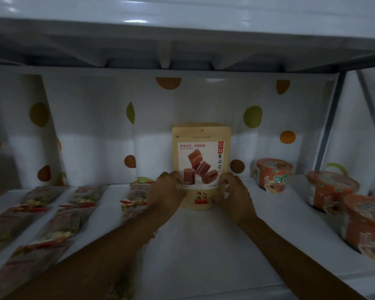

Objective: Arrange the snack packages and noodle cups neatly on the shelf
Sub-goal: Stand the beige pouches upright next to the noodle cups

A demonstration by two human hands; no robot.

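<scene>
So your fingers [179, 180] on both the left hand [167, 191] and right hand [236, 195] are clamped on the tan snack pouch [201, 156], upright mid-shelf [204, 245]. Flat snack packs [52, 224] lie left, noodle cups [273, 175] sit right.

Both my arms reach straight forward, forearms bare. My left hand [167, 191] and right hand [236, 195] face each other, fingers curled inward, gripping from either side.

Dim white shelf [204, 245] backed by a dotted curtain [95, 126].
</scene>
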